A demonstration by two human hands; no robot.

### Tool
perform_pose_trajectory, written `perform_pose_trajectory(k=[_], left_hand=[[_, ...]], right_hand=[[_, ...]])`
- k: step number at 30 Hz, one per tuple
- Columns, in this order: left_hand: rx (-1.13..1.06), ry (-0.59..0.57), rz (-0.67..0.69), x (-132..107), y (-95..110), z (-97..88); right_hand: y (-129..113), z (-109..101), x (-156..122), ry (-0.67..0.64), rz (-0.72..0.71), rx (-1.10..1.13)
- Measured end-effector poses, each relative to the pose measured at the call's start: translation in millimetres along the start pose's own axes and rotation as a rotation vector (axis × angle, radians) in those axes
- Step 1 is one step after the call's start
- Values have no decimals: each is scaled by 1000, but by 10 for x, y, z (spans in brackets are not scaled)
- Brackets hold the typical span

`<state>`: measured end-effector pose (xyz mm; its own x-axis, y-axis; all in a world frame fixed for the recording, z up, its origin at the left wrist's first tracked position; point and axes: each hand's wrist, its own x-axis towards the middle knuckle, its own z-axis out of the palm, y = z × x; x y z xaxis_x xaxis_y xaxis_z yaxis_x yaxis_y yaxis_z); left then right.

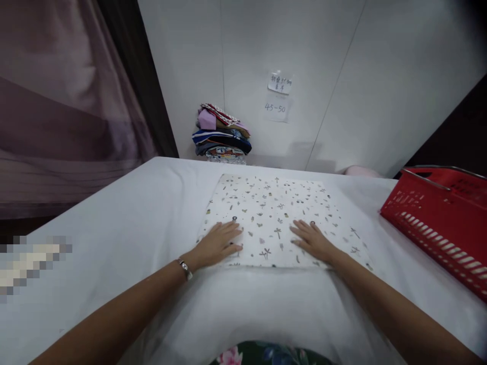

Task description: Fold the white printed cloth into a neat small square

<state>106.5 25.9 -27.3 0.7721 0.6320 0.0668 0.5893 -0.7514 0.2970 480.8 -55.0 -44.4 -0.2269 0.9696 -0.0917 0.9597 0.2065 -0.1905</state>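
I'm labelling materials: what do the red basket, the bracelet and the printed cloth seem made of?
Red basket: probably moulded plastic, smooth, with a slotted wall. Bracelet: likely polished metal, given its silvery glint. Printed cloth: apparently matte fabric, lying flat without shine; fibre unclear.

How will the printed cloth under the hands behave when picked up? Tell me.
The printed cloth would probably sag, since it lies thin and flat on the white covering. It is likely light, showing little thickness. With the left hand and right hand resting flat on it, a push might wrinkle it.
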Motion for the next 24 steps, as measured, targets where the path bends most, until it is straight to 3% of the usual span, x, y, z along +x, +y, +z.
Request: perform_pose_trajectory(k=[2, 4, 8, 11, 13, 19, 24], left_hand=[[-40, -6, 96, -94, 208, 23], [-51, 28, 162, -155, 372, 28], [-35, 119, 256, -206, 573, 60], [-27, 164, 263, -190, 647, 142], [-22, 179, 243, -160, 676, 204], [5, 209, 222, -101, 719, 301], [2, 235, 195, -104, 733, 307]], right_hand=[[-35, 5, -18, 45, 121, -7], [-113, 2, -41, 89, 138, 34], [-441, 41, -220, 191, -173, 262], [-666, 103, -370, 314, -358, 317], [-744, 134, -420, 365, -408, 274], [-811, 160, -415, 388, -394, 141], [-838, 215, -406, 454, -348, 187]])
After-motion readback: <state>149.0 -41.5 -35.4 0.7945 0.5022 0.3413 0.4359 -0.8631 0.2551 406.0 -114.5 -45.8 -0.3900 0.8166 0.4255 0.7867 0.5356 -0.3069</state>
